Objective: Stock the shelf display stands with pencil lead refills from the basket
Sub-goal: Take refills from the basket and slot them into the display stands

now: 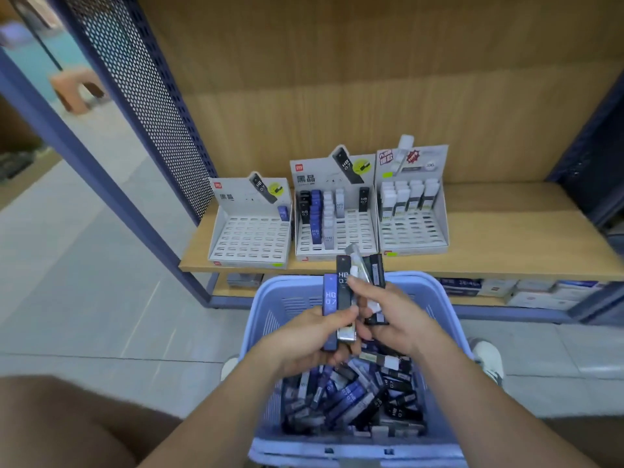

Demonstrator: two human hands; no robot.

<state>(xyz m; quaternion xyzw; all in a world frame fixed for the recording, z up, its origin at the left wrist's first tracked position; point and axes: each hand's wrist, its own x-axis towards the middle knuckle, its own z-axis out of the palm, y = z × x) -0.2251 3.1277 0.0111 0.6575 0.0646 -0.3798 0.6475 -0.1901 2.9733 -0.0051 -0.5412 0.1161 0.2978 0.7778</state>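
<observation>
**Lavender basket of lead refills below three card stands**

Lavender plastic, slotted along its walls, the rectangular basket [270, 319] sits on the floor in front of the shelf and holds a loose heap of slim black, blue and grey pencil lead refill boxes [351, 396]. On the wooden shelf board [506, 238], near its front edge, three white cardboard display stands sit side by side. The left stand [250, 238] has nearly all slots bare, with one blue box at its back right corner. The middle stand [337, 224] carries columns of black, blue and pale grey boxes on its left half and a single black box at the back right. The right stand [412, 217] has white-capped boxes filling its back rows only.

Both hands hover over the basket's far end. The left hand [304, 339], palm up, has its fingers curled around a blue box and a black box marked HB 0.7, both upright. The right hand [391, 312] grips a fan of several black and grey boxes, thumb pressed against them.
</observation>
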